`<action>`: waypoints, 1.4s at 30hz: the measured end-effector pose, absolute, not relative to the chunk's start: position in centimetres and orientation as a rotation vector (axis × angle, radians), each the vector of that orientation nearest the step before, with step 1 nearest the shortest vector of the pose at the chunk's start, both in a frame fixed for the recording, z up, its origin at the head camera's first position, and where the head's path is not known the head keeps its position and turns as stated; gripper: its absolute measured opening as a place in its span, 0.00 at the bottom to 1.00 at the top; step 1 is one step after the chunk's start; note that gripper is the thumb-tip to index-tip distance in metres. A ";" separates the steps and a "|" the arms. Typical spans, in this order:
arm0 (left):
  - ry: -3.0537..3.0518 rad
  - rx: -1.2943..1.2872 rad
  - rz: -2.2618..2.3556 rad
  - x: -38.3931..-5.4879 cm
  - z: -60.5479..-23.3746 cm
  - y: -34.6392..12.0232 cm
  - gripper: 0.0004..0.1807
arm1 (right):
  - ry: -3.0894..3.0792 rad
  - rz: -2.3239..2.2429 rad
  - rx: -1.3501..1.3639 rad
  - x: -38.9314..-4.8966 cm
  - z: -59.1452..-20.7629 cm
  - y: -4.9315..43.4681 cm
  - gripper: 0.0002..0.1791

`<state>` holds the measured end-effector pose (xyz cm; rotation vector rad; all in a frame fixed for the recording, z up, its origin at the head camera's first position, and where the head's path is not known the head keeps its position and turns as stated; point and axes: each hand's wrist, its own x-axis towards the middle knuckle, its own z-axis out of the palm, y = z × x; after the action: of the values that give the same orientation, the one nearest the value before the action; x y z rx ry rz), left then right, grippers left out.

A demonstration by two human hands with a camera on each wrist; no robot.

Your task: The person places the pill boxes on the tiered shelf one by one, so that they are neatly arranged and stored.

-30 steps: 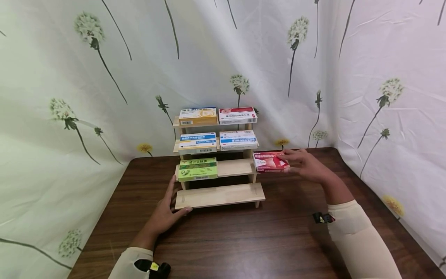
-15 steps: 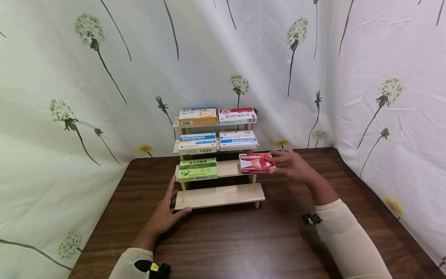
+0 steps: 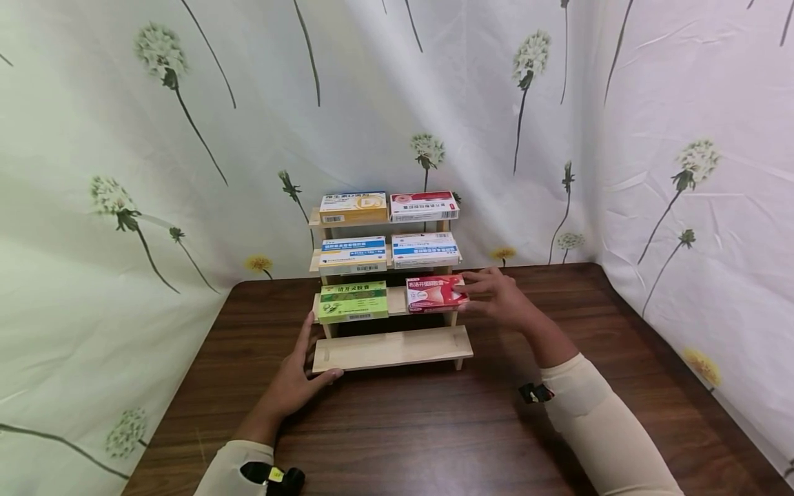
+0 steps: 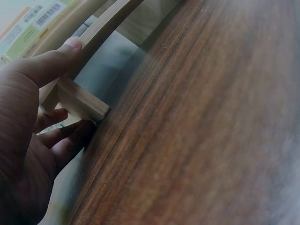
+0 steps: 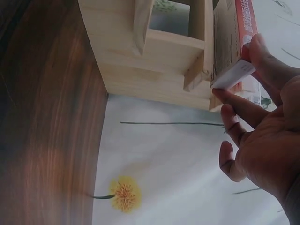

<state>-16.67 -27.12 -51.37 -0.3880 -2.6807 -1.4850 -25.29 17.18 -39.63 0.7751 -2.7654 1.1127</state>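
My right hand (image 3: 501, 300) pinches the right end of a red and white medicine box (image 3: 429, 295), which lies over the right half of the third step down of a wooden stepped stand (image 3: 393, 348). In the right wrist view, thumb and fingertips grip the end of the box (image 5: 228, 44), close above the wooden step. My left hand (image 3: 293, 383) grips the stand's front left corner. The left wrist view shows its thumb on the front edge and its other fingers (image 4: 70, 143) around the side by the leg. A green medicine box (image 3: 353, 303) lies left of the red one.
A yellow-and-white box (image 3: 353, 207) and a red-and-white box (image 3: 424, 206) lie on the top step. Two blue-and-white boxes, a left one (image 3: 353, 255) and a right one (image 3: 425, 250), lie below. A dandelion-print cloth (image 3: 372, 89) hangs behind the brown table (image 3: 409, 434).
The right hand has carried the red medicine box leftward, from beyond the stand's right end to over the third step. The left hand has stayed at the stand's corner.
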 end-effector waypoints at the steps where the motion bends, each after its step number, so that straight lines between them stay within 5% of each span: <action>1: -2.680 -0.390 -1.484 -16.7 -51.4 -27.1 0.68 | -2.771 1.115 0.765 -25.3 -39.7 17.0 0.24; 42: -2.669 -0.384 -1.510 -16.5 -51.4 -27.1 0.69 | -2.829 1.128 0.655 -26.0 -40.6 15.7 0.31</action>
<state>-16.45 -27.08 -51.37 -0.3839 -2.6691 -1.5102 -26.01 15.72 -40.57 0.6554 -2.8290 1.1279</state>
